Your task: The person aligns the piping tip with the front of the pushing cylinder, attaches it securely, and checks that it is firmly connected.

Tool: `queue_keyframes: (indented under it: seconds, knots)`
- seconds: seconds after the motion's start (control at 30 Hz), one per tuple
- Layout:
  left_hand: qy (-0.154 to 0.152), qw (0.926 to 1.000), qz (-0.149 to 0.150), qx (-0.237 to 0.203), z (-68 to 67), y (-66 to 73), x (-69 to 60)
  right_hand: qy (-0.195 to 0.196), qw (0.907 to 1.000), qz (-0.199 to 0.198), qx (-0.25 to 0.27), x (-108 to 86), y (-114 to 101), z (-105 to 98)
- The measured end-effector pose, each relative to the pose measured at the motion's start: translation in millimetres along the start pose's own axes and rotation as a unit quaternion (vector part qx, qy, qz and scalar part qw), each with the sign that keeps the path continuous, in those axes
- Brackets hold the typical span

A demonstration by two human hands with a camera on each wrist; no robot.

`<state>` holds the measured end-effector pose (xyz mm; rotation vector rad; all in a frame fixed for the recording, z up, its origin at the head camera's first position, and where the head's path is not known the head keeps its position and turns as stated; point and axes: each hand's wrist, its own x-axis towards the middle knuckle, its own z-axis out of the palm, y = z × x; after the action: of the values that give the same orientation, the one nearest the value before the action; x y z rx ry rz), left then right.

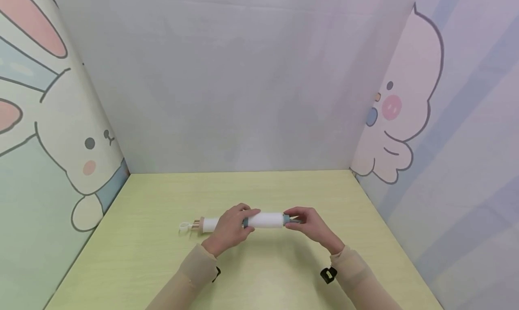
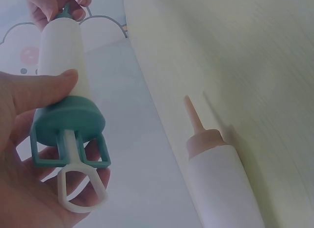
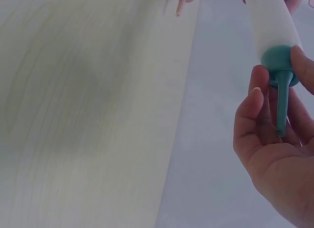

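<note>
A white tube with teal ends [image 1: 265,220] is held level above the table between both hands. My left hand [image 1: 232,226] grips its rear teal collar [image 2: 71,119], thumb on the white barrel, beside a white ring handle [image 2: 81,189]. At the other end my right hand [image 1: 310,226] pinches the teal cap [image 3: 277,59], whose thin nozzle [image 3: 282,105] points toward the palm. A second white tube [image 2: 223,189] with a pink-beige cap and nozzle lies on the table; in the head view it is partly hidden behind the left hand.
The pale yellow-green table [image 1: 162,193] meets a grey back wall [image 1: 227,98]. Side panels carry a cartoon rabbit [image 1: 69,143] on the left and a white cartoon figure [image 1: 409,75] on the right. The second tube's white handle [image 1: 184,226] points left.
</note>
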<state>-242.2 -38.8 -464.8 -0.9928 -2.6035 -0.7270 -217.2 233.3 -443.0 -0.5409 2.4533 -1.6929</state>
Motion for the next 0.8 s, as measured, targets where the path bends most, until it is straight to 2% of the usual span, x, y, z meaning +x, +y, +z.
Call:
queue_keyframes:
  seconds: [0.3,0.5,0.8]
  knots:
    - [-0.003,1.0,0.0,0.006,-1.4,-0.8,0.5,-0.004,0.9999,0.008,0.007,2.2,1.6,-0.9]
    - [-0.004,0.9999,0.005,0.011,-1.4,-1.4,0.8,-0.015,0.9997,0.019,-0.007,2.0,4.8,-1.4]
    - [0.013,0.9999,0.007,0.002,1.8,-0.4,2.9,-0.005,0.999,0.027,-0.035,4.5,6.4,-2.3]
